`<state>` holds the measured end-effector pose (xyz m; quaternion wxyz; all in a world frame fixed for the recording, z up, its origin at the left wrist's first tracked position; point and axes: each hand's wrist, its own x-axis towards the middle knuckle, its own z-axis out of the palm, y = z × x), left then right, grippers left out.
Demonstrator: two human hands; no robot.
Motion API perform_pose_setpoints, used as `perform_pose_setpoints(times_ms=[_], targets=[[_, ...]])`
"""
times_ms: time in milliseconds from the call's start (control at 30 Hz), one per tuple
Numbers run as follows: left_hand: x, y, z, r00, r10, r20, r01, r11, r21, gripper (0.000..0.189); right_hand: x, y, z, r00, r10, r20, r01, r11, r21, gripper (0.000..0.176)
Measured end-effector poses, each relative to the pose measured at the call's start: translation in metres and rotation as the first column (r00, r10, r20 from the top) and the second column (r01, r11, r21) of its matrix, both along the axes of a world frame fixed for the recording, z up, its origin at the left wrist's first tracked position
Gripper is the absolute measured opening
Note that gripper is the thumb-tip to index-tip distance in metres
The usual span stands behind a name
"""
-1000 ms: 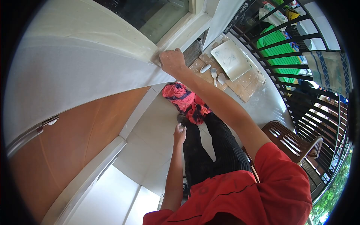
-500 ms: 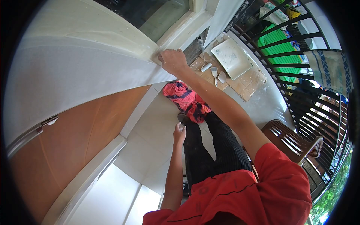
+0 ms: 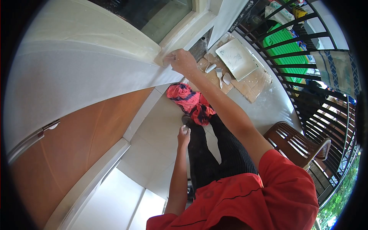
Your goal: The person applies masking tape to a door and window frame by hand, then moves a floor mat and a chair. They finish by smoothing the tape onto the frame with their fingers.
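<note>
My right hand (image 3: 181, 62) is stretched out to the corner of the wall beneath the window frame (image 3: 178, 32). Its fingers are pinched together at the pale, cream-painted wall edge (image 3: 156, 58), and whatever they hold is hidden behind them. Lower down, my left hand (image 3: 184, 135) hangs in front of my dark trousers, closed, with whitish dust on the fingertips and a small greyish bit showing; I cannot tell what it is. Beyond my feet lies a crumpled pink and dark cloth (image 3: 184, 96) on the tiled floor.
On splattered cardboard (image 3: 249, 90) stand a white paint tray (image 3: 237, 59), a paint roller (image 3: 210, 68), a paintbrush (image 3: 219, 76) and a small pale scraper-like piece (image 3: 227, 79). To the right are a brown plastic chair (image 3: 293, 143) and black railing (image 3: 306, 94). A wooden door (image 3: 84, 142) is left.
My right hand has shifted slightly right along the wall edge, and its wrist has turned a little. My left hand stays nearly where it was.
</note>
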<state>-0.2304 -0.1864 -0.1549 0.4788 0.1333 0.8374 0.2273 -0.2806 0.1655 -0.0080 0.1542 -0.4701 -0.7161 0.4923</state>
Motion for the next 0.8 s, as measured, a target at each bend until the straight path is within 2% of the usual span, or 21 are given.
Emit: perform_pose_setpoints(times_ms=[67, 133, 233, 267, 300, 367, 433, 500, 567, 633, 667, 733, 767, 800], targets=[[0.000, 0.000, -0.001, 1.000, -0.006, -0.005, 0.006, 1.000, 0.005, 0.043, 0.002, -0.001, -0.004, 1.000, 0.009, 0.029, -0.009, 1.000, 0.001, 0.018], [0.001, 0.000, -0.003, 1.000, -0.014, -0.009, 0.014, 1.000, 0.009, 0.044, 0.001, -0.002, -0.005, 0.986, 0.114, 0.126, -0.118, 0.993, 0.028, 0.026], [0.001, -0.002, -0.006, 1.000, -0.010, 0.012, 0.010, 1.000, -0.002, 0.043, -0.008, -0.003, -0.007, 0.982, 0.118, 0.148, -0.120, 0.993, 0.004, 0.028], [0.002, -0.010, -0.019, 0.998, -0.038, -0.045, 0.040, 0.998, 0.045, 0.044, -0.011, -0.003, -0.007, 0.982, 0.116, 0.147, -0.117, 0.993, 0.003, 0.028], [0.002, -0.010, -0.022, 0.993, -0.064, -0.103, 0.074, 0.993, 0.090, 0.046, -0.013, -0.003, -0.008, 0.984, 0.098, 0.147, -0.103, 0.994, 0.024, 0.024], [0.003, -0.009, -0.019, 0.996, -0.050, -0.075, 0.056, 0.995, 0.078, 0.046, -0.015, -0.001, -0.005, 0.986, 0.078, 0.148, -0.085, 0.995, 0.045, 0.020], [0.002, -0.001, -0.003, 0.998, -0.036, -0.049, 0.039, 0.997, 0.065, 0.046, -0.017, 0.003, 0.005, 0.995, 0.041, 0.086, -0.037, 0.998, -0.041, 0.021], [0.003, 0.005, 0.009, 0.997, 0.048, 0.062, -0.050, 0.998, 0.033, 0.045, -0.021, 0.009, -0.002, 0.998, 0.040, 0.039, -0.036, 0.994, -0.105, 0.024], [0.002, 0.007, 0.013, 0.998, 0.038, 0.057, -0.040, 0.999, 0.033, 0.045, -0.020, 0.012, -0.004, 0.999, 0.036, -0.009, -0.037, 0.985, -0.169, 0.029], [0.001, 0.006, 0.011, 0.998, 0.029, 0.052, -0.030, 0.999, 0.034, 0.045, -0.016, 0.012, -0.003, 0.971, -0.139, -0.193, 0.036, 0.888, -0.458, 0.028], [0.001, 0.005, 0.009, 0.998, 0.024, 0.050, -0.026, 0.999, 0.042, 0.045, -0.014, 0.013, -0.004, 0.971, -0.141, -0.193, 0.037, 0.888, -0.459, 0.028], [0.002, 0.004, 0.004, 0.999, 0.017, 0.049, -0.020, 0.999, 0.049, 0.045, -0.009, 0.018, -0.005, 0.917, 0.084, -0.391, -0.263, 0.862, -0.433, 0.024], [0.003, 0.003, 0.001, 0.998, 0.019, 0.052, -0.021, 0.999, 0.046, 0.045, -0.008, 0.019, -0.007, 0.918, 0.081, -0.389, -0.260, 0.862, -0.434, 0.024], [0.004, 0.002, -0.002, 0.998, 0.020, 0.055, -0.022, 0.999, 0.042, 0.045, -0.008, 0.019, -0.009, 0.881, 0.203, -0.427, -0.367, 0.863, -0.347, 0.026]])
